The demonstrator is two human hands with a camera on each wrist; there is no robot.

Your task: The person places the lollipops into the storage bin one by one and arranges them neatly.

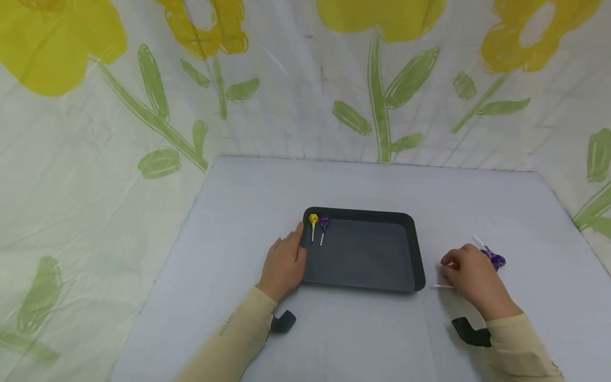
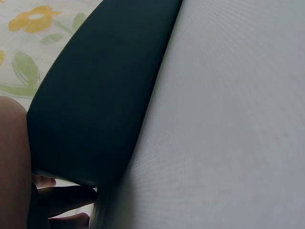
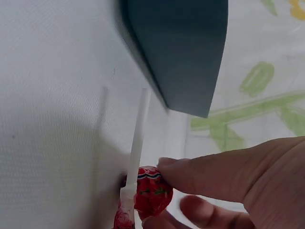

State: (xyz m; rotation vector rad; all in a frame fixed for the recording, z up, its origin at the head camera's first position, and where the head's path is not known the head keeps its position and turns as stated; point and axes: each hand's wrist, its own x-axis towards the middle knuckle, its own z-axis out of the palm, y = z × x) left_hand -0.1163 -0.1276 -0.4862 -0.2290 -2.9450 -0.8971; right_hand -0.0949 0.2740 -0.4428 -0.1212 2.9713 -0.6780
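Observation:
My left hand (image 1: pixel 285 265) holds the dark grey baking tray (image 1: pixel 358 254) at its left side, with the thumb by the rim and the fingers along the outer wall. Inside the tray's far left corner lie a yellow lollipop (image 1: pixel 313 218) and a purple lollipop (image 1: pixel 324 220), side by side, sticks toward me. Right of the tray, my right hand (image 1: pixel 470 276) is low over the table. Its thumb and fingers pinch a red-wrapped lollipop (image 3: pixel 153 193). A white stick (image 3: pixel 139 138) stands out in front of that wrapped head, above a pinkish wrapper (image 3: pixel 124 214).
Beyond my right hand lie purple-wrapped lollipops (image 1: pixel 496 260) with a white stick, partly hidden by the hand. A white cloth covers the table (image 1: pixel 372 334). A flower-printed curtain (image 1: pixel 296 106) hangs behind it and at both sides. Black straps show at both wrists.

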